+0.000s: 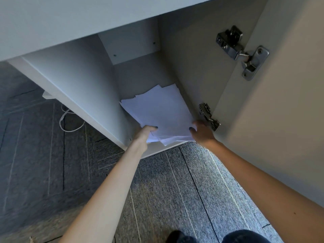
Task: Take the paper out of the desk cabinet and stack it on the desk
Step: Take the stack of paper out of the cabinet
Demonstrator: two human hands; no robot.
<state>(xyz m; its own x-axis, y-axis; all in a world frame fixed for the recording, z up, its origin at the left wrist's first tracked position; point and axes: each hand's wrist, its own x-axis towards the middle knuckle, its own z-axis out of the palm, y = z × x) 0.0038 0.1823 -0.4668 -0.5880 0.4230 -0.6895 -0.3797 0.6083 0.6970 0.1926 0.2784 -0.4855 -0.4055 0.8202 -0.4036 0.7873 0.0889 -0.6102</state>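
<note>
Clearly the retrieval step was in hand: the loose sheaf of paper (157, 111) lay on the cabinet floor (133, 76), overhanging its front edge, with the door (263, 120) swung open on its hinges (209, 117). The left hand (146, 133) pinched the near-left corner, its fingers (154, 128) closed on the sheets, and the right hand (201, 131) gripped the near-right corner the same way. Next, I judged, came a level pull outward, keeping the uneven sheets together, then a lift to the surface (70, 18) above.

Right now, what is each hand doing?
Left hand: closed on the paper stack, near-left corner.
Right hand: closed on the same stack, near-right corner.
</note>
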